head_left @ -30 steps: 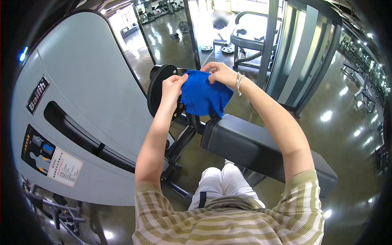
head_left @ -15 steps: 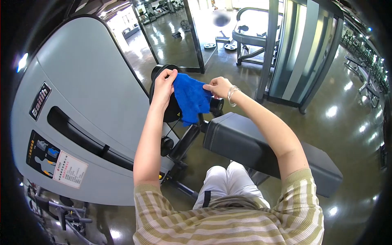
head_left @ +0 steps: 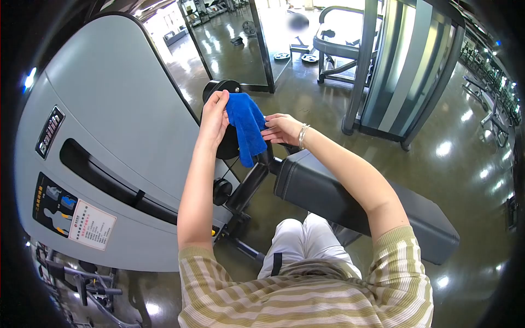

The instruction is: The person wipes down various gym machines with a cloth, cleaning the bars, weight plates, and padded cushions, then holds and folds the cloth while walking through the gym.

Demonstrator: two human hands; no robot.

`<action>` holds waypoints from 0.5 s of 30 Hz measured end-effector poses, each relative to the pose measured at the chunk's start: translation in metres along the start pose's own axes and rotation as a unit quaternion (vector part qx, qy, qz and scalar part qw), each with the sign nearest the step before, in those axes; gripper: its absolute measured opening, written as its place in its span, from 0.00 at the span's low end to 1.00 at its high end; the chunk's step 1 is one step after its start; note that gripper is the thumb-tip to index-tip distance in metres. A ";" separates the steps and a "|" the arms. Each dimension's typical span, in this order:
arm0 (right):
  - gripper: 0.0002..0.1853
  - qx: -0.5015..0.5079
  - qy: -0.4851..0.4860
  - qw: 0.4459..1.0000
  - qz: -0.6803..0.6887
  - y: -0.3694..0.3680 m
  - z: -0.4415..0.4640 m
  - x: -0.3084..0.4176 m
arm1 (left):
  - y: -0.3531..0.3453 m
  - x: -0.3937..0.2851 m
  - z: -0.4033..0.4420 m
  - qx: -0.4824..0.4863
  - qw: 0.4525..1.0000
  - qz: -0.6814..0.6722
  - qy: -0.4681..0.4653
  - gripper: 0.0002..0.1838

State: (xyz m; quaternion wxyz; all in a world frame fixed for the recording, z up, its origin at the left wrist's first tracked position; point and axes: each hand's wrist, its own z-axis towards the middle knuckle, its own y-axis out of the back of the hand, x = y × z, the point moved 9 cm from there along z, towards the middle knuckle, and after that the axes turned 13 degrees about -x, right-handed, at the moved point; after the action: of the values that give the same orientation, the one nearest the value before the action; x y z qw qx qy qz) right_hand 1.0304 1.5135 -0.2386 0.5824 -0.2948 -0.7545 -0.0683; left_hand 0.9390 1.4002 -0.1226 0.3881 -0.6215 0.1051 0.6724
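A blue cloth [head_left: 246, 123] hangs in front of me, its lower end drooping in a narrow fold. My left hand [head_left: 214, 117] grips its upper left part between thumb and fingers. At the cloth's right edge is my right hand [head_left: 285, 130], wearing thin bracelets [head_left: 303, 135]. The fingers of that hand are stretched out and apart, with their tips against or just beside the fabric. Behind the cloth lies a round black part [head_left: 221, 87] of a gym machine, mostly covered.
A large grey machine housing [head_left: 117, 82] stands close on my left. A padded black bench [head_left: 366, 202] extends below my right arm. Farther off are a mirror [head_left: 235, 54], a tall weight-stack frame [head_left: 404, 76] and weight plates [head_left: 310, 58] on the shiny floor [head_left: 437, 169].
My right hand has moved left and slightly down, its pinch loosening into outstretched fingers. The cloth, spread wide before, is now narrower and folded over. My left hand has shifted slightly left.
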 end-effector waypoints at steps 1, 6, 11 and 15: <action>0.21 0.003 -0.020 1.000 0.005 -0.002 0.004 -0.006 | 0.001 0.001 0.000 -0.001 1.000 0.000 0.001 0.11; 0.24 0.055 0.022 0.989 0.137 -0.014 0.017 -0.002 | 0.027 0.009 0.013 -0.030 0.999 -0.014 -0.010 0.12; 0.28 0.000 0.090 0.979 0.182 -0.004 -0.004 0.027 | 0.049 0.017 0.011 -0.085 0.996 -0.021 -0.007 0.12; 0.34 -0.081 0.135 0.977 0.143 0.018 -0.004 0.051 | 0.073 0.024 0.012 -0.110 0.992 0.066 -0.002 0.10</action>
State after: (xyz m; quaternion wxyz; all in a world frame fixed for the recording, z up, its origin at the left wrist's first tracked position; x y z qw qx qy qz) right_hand 1.0362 1.5451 -0.1946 0.6568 -0.4338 -0.6109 -0.0849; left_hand 0.8841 1.3677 -0.1667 0.2728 -0.6504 0.0706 0.7054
